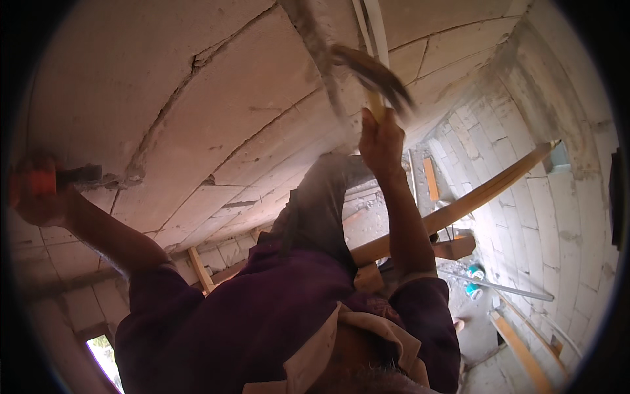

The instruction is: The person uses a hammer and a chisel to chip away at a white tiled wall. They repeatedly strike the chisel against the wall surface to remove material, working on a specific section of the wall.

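Note:
At the far left, my left hand (41, 207) is closed round the orange grip of a chisel (80, 175), whose dark end points right, beside a chipped joint in the block wall (230, 98). My right hand (383, 141) is raised at upper centre and grips a hammer (375, 73) by its light-coloured handle. The hammer's long, curved dark head is smeared by motion. Behind it, pale pipes (371, 26) run along the wall near a rough vertical groove (314, 33). Hammer and chisel are far apart. The chisel's working end is hard to make out.
A long wooden beam (485, 192) slants up to the right-hand block wall (551, 230), close by my right forearm. Lower down are two green-and-white cans (474, 290), a metal bar (518, 287) and loose planks (522, 348). A bright opening (105, 358) shows at lower left.

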### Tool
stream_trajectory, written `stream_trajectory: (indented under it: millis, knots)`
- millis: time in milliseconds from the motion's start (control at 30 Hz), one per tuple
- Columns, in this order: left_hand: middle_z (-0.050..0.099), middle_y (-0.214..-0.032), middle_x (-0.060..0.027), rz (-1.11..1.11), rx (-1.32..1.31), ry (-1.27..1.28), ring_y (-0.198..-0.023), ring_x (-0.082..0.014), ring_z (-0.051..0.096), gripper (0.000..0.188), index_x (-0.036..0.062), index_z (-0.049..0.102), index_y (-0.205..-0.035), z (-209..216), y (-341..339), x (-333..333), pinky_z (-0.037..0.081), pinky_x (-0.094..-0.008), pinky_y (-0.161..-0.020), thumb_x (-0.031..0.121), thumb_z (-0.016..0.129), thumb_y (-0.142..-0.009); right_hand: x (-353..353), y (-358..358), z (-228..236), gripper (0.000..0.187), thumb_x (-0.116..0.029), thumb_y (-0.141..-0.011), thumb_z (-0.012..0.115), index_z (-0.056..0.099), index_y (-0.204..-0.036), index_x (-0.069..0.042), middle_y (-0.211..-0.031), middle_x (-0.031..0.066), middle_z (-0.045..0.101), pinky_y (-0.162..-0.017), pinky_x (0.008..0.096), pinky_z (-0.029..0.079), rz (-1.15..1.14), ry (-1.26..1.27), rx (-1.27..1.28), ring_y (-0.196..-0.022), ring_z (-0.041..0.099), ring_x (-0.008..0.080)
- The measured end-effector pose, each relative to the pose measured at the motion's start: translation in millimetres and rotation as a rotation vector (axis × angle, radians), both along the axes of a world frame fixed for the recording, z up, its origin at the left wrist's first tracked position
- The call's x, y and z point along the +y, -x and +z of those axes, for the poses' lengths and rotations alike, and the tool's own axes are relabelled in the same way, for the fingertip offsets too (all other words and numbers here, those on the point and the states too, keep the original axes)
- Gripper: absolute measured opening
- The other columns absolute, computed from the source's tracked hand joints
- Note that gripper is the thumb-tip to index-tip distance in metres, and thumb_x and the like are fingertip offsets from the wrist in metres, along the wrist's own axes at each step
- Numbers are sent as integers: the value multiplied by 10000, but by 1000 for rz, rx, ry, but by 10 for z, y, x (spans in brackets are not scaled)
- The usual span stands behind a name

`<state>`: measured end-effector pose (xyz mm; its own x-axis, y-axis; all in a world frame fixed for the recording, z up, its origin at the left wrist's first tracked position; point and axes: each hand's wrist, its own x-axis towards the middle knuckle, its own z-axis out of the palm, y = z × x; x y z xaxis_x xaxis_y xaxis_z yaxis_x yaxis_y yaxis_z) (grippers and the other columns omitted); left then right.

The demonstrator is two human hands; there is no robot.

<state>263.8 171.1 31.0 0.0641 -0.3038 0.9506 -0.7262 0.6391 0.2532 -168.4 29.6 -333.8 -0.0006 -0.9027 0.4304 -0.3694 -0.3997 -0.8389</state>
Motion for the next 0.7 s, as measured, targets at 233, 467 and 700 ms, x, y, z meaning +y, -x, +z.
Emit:
stream_trajectory:
  millis: [233,467,700]
  knots:
    - [561,-811,-200,163,-40,33,-601,-293,553,231,-7,527,-1034,-85,167,102,481,-351,-438,86,556,-825,79,-15,293,285,-284,-938,572,494,-859,-22,-628,254,591,-545,531,466,-26,-108,-159,-647,602,474]
    - [553,-771,-172,95,206,73,-575,-284,527,254,6,553,-1048,-44,470,-141,423,-337,-425,81,585,-808,-129,-7,-162,300,-291,-943,561,487,-857,-14,-641,259,591,-568,534,458,81,-189,96,-659,601,472]
    - [543,-753,-141,124,203,71,-542,-243,506,251,-13,563,-1053,-170,884,-128,385,-315,-422,73,577,-818,194,50,235,287,-299,-934,572,508,-870,-26,-638,246,595,-585,523,465,39,-180,-56,-658,611,451]
